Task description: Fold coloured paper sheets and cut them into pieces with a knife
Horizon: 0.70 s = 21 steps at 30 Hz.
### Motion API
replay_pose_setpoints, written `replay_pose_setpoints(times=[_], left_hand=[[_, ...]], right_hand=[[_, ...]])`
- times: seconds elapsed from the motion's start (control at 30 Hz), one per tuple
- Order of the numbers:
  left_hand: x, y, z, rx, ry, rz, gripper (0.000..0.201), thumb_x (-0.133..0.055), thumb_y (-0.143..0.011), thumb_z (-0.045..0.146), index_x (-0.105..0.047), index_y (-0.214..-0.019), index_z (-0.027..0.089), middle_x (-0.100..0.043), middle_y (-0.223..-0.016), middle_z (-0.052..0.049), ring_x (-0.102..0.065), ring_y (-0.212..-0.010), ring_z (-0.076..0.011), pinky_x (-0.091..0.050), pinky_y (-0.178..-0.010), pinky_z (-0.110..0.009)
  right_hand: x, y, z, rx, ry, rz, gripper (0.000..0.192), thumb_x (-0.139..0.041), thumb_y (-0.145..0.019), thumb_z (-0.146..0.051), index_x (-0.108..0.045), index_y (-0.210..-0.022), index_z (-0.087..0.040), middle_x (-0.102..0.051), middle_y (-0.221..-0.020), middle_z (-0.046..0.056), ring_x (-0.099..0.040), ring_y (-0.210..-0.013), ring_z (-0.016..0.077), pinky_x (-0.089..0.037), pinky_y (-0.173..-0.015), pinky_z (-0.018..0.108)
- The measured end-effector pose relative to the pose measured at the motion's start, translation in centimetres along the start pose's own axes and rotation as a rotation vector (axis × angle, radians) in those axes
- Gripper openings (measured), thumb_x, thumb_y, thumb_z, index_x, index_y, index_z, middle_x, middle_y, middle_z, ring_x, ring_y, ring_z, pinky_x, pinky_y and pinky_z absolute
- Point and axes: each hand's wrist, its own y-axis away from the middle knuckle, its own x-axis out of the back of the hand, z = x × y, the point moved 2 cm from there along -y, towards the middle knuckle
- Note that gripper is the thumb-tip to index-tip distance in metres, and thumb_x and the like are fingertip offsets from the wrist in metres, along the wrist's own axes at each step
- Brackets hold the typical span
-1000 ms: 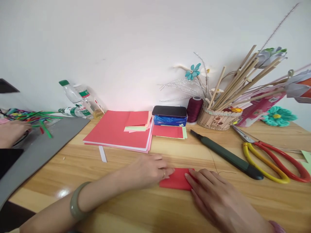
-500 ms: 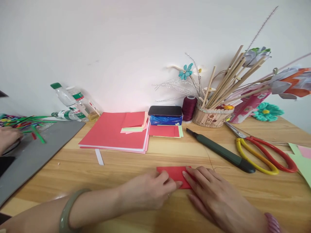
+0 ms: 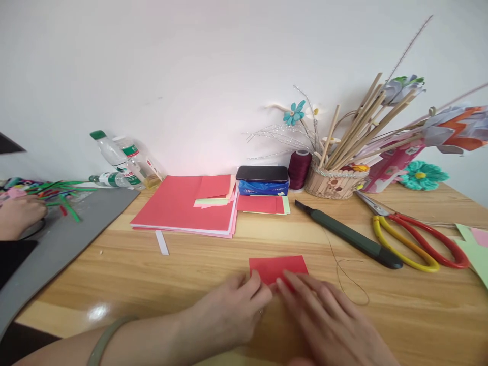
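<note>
On the table point(image 3: 206, 259), hands point(image 3: 232, 312) point(image 3: 333, 317) touch red paper point(image 3: 278, 266); left grip unclear.

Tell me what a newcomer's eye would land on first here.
Probably the bright red paper at front centre, with the left hand and right hand at its near edge. Next, perhaps, the scissors with yellow and red handles to the right, and the basket of wooden sticks behind.
</note>
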Motion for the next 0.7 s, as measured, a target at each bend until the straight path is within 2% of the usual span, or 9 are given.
replay_pose_setpoints(times=[0.07, 0.2, 0.4, 0.5, 0.7], left_hand=[[-0.2, 0.2, 0.0, 0.01, 0.016, -0.015, 0.026, -0.046, -0.09, 0.025, -0.063, -0.106, 0.015, -0.056, -0.106, -0.007, -0.049, -0.101, -0.0238, -0.04, -0.079, -0.034], [-0.3, 0.4, 0.0, 0.038, 0.014, -0.029, 0.035, -0.042, -0.091, 0.023, -0.051, -0.123, 0.012, -0.056, -0.111, -0.009, -0.049, -0.101, -0.0213, -0.04, -0.079, -0.034], [-0.3, 0.3, -0.1, 0.056, 0.009, -0.048, 0.034, -0.042, -0.09, 0.022, -0.052, -0.121, 0.01, -0.056, -0.111, -0.009, -0.049, -0.103, -0.0203, -0.039, -0.085, -0.034], [-0.1, 1.0, -0.2, 0.045, 0.012, -0.053, 0.036, -0.042, -0.089, 0.019, -0.05, -0.122, 0.008, -0.056, -0.112, -0.01, -0.049, -0.104, -0.0205, -0.036, -0.09, -0.035], [0.1, 2.7, -0.6, 0.114, 0.039, -0.1, 0.038, -0.045, -0.087, 0.015, -0.046, -0.125, 0.007, -0.058, -0.103, -0.01, -0.051, -0.1, -0.0213, -0.038, -0.089, -0.034]], right_hand=[[0.0, -0.3, -0.9, 0.016, -0.02, 0.018, 0.07, -0.015, -0.087, -0.062, -0.065, -0.102, -0.015, -0.068, -0.102, 0.003, -0.054, -0.096, 0.0171, -0.037, -0.086, 0.032], [0.0, -0.5, -1.1, -0.021, 0.008, 0.007, 0.07, -0.009, -0.091, -0.054, -0.067, -0.095, -0.014, -0.07, -0.095, 0.005, -0.055, -0.091, 0.0187, -0.038, -0.083, 0.036], [0.9, 1.6, 1.4, -0.052, 0.034, 0.001, 0.058, -0.016, -0.094, -0.048, -0.063, -0.101, -0.014, -0.069, -0.099, 0.006, -0.056, -0.095, 0.0197, -0.037, -0.082, 0.038], [1.5, 2.5, 2.7, 0.02, 0.079, -0.057, 0.05, -0.025, -0.093, -0.047, -0.059, -0.109, -0.015, -0.068, -0.104, 0.005, -0.056, -0.096, 0.0205, -0.036, -0.083, 0.038], [2.0, 2.2, 2.9, 0.056, 0.13, -0.092, 0.055, -0.022, -0.093, -0.046, -0.061, -0.106, -0.011, -0.068, -0.102, 0.009, -0.057, -0.095, 0.0219, -0.037, -0.084, 0.038]])
